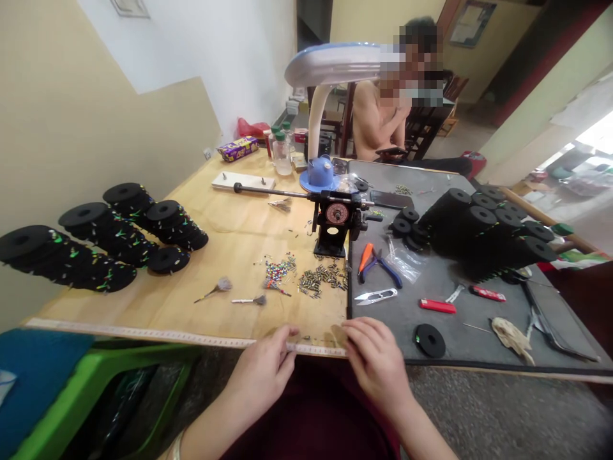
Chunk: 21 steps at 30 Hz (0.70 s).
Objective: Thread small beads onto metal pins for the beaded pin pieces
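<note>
My left hand rests at the table's front edge, its fingers curled and closed. To its right, my right hand is closed too, thumb and fingers pressed together by the edge of the grey mat. Anything in either pinch is too small to make out. A tiny dark metal piece lies between the hands. Farther in are a heap of small metal cylinders, a scatter of coloured beads and several small brush-like tufts. Thread snips lie beyond my right hand.
A black winder with a dial stands mid-table under a lamp. Stacked black foam spools stand left and right. Pliers, a red lighter and a single foam spool lie right. Another person sits beyond.
</note>
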Each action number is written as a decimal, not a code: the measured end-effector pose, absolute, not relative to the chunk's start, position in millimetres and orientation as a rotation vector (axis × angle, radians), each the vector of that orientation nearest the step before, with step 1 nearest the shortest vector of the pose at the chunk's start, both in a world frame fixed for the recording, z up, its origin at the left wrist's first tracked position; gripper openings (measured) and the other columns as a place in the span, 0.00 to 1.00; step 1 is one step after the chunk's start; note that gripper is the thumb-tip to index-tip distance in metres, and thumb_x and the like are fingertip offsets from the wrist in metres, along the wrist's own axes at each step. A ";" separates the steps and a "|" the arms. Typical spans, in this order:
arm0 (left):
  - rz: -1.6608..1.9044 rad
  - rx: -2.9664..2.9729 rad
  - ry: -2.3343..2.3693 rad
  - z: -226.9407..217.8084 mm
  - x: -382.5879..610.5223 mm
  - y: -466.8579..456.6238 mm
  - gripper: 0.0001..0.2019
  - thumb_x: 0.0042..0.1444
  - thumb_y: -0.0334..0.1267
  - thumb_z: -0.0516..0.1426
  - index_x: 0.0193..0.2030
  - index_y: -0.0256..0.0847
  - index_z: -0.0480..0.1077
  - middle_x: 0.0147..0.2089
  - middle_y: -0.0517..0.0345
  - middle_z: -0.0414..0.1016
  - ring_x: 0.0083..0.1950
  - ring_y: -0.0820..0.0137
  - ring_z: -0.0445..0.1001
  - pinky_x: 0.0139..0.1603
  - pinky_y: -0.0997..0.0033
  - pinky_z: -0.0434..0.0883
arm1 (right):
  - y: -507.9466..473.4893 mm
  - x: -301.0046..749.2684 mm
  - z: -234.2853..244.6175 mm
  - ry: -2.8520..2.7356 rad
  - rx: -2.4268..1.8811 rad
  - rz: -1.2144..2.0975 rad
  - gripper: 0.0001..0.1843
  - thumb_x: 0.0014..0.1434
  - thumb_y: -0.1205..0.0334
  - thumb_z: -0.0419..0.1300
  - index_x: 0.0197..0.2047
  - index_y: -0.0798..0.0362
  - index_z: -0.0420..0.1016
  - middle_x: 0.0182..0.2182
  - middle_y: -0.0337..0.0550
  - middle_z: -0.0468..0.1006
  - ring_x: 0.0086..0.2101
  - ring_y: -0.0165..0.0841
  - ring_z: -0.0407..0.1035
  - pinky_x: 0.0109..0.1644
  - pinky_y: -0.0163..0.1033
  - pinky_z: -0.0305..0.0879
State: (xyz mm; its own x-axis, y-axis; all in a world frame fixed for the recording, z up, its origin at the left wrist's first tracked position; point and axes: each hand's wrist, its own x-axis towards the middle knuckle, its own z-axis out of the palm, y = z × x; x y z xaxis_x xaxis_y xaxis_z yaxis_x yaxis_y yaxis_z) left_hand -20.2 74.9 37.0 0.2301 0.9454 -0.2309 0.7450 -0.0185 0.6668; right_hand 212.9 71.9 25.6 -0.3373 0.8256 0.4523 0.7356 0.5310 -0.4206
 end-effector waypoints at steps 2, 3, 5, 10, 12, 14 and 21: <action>0.393 1.803 1.557 35.2 -24.6 73.8 0.13 0.56 0.37 0.50 0.47 0.40 0.67 0.21 0.65 0.63 0.24 0.68 0.65 0.29 0.71 0.59 | 59.2 239.6 28.7 -1.934 -1.458 -0.013 0.11 0.60 0.63 0.56 0.47 0.51 0.71 0.39 0.48 0.78 0.44 0.41 0.68 0.50 0.48 0.63; 0.415 1.795 1.551 33.8 -27.3 72.9 0.13 0.56 0.37 0.51 0.48 0.40 0.66 0.22 0.65 0.63 0.25 0.68 0.66 0.29 0.71 0.59 | 53.1 254.2 29.3 -1.813 -1.619 -0.103 0.13 0.60 0.60 0.55 0.47 0.53 0.71 0.40 0.51 0.77 0.44 0.43 0.68 0.51 0.50 0.62; 0.472 1.776 1.537 30.6 -32.9 70.3 0.15 0.55 0.38 0.53 0.49 0.41 0.66 0.24 0.64 0.67 0.26 0.67 0.67 0.30 0.71 0.61 | 42.8 281.4 27.9 -1.587 -1.921 -0.264 0.22 0.60 0.51 0.53 0.51 0.58 0.69 0.42 0.57 0.75 0.43 0.48 0.67 0.51 0.54 0.61; 0.528 1.858 1.620 33.7 -42.6 60.9 0.17 0.53 0.43 0.56 0.49 0.43 0.67 0.32 0.59 0.74 0.26 0.69 0.70 0.27 0.72 0.63 | 33.8 317.9 14.4 -1.493 -2.295 -0.109 0.35 0.55 0.36 0.47 0.48 0.59 0.70 0.42 0.59 0.74 0.37 0.48 0.71 0.42 0.52 0.66; 0.538 1.935 1.749 42.0 -46.3 57.4 0.17 0.54 0.46 0.55 0.48 0.42 0.68 0.31 0.57 0.74 0.24 0.69 0.69 0.27 0.71 0.64 | 35.7 321.9 10.2 -1.453 -2.317 0.026 0.33 0.53 0.36 0.50 0.46 0.57 0.71 0.41 0.56 0.73 0.34 0.44 0.72 0.40 0.49 0.67; 0.614 1.973 1.857 51.5 -51.3 54.3 0.17 0.55 0.48 0.54 0.47 0.41 0.68 0.30 0.57 0.73 0.24 0.68 0.69 0.28 0.70 0.65 | 38.3 322.9 9.4 -1.378 -2.301 0.150 0.31 0.49 0.37 0.55 0.43 0.56 0.71 0.39 0.55 0.74 0.33 0.44 0.72 0.39 0.48 0.67; 0.929 1.754 1.514 68.6 -55.1 44.8 0.10 0.55 0.43 0.56 0.41 0.42 0.71 0.32 0.56 0.75 0.30 0.69 0.72 0.33 0.72 0.69 | 34.4 285.4 43.9 -1.111 -1.645 0.704 0.21 0.51 0.45 0.60 0.41 0.52 0.66 0.34 0.49 0.78 0.35 0.40 0.73 0.41 0.43 0.68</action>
